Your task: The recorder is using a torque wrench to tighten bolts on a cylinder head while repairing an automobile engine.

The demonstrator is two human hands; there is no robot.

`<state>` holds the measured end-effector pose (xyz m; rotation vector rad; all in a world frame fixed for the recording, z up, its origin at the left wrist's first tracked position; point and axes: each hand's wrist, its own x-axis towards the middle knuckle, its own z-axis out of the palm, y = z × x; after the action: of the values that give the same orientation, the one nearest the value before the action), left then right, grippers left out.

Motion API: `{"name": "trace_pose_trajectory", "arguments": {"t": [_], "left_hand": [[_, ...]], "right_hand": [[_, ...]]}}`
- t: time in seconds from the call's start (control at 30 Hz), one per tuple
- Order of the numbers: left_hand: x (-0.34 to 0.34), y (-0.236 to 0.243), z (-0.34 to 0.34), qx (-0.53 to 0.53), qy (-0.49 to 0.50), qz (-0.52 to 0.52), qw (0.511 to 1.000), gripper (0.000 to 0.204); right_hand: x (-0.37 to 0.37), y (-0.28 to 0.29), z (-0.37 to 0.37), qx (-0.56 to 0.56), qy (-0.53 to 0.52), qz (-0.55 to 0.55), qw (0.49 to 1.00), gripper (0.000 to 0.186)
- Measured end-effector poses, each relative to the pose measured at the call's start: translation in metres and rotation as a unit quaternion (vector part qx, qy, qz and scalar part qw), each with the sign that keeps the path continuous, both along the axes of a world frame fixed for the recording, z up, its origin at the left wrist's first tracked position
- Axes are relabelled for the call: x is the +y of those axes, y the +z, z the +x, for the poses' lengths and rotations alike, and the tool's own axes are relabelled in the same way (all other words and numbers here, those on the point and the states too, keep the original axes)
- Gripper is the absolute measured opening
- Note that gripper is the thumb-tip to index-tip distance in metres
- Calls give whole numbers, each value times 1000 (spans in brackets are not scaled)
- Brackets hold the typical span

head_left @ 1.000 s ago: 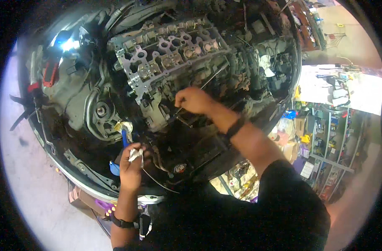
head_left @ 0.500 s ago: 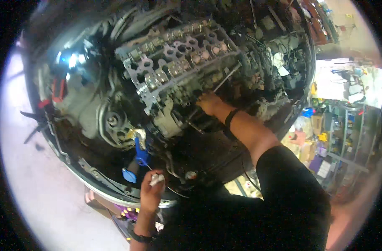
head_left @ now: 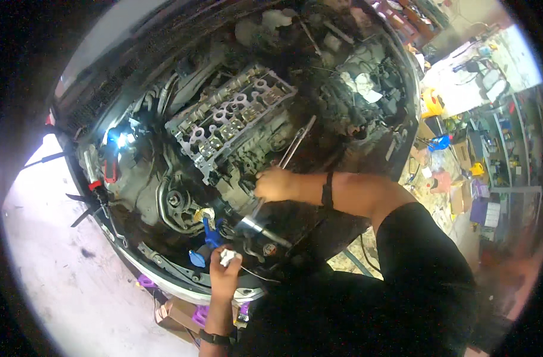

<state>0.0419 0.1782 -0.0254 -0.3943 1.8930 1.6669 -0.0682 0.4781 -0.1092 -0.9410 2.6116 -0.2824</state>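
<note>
My right hand (head_left: 274, 183) is closed around a long metal bar tool (head_left: 297, 143) beside the engine. A shiny steel crosspiece (head_left: 262, 229) lies at the tool's near end, partly smeared by motion. Whether the two are joined, I cannot tell. The engine's open cylinder head (head_left: 230, 116), with exposed round openings, stands just beyond that hand. At the front edge of the bay, my left hand (head_left: 225, 271) pinches a crumpled white wad (head_left: 227, 256), maybe rag or paper. A blue plastic piece (head_left: 211, 235) sits right above the left fingers, with a blue cap (head_left: 197, 257) beside it.
A lit work lamp (head_left: 121, 140) shines at the bay's left, near a red-and-black tool (head_left: 110, 171). A pulley (head_left: 175, 199) sits at the engine's left end. White cloth (head_left: 362, 87) lies at the far right. Shelves (head_left: 509, 149) and a cluttered bench stand beyond.
The view has shifted and turned. My right hand and the bar have swung nearer to me, and the steel crosspiece now shows larger. My left hand still pinches the white wad.
</note>
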Motion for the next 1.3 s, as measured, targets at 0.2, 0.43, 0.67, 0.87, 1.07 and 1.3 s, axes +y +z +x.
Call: {"name": "trace_pose_trajectory", "arguments": {"t": [0.2,0.43,0.67,0.87,1.07,1.3], "left_hand": [[43,61,11,26,123,113,986,25],[7,123,23,340,4,168,925,36],[16,158,40,424,-42,160,890,48],[8,163,12,430,30,203,879,52],[31,160,-41,396,48,240,885,37],[127,172,-138,440,-161,-22,883,44]], "right_hand": [[-60,142,55,144,-39,-26,988,11],[89,236,96,116,-92,-155,977,70],[175,341,151,50,-186,-157,969,98],[185,353,205,-236,-316,-111,912,75],[193,361,218,-109,-325,-24,939,33],[306,315,83,179,-356,101,912,42]]}}
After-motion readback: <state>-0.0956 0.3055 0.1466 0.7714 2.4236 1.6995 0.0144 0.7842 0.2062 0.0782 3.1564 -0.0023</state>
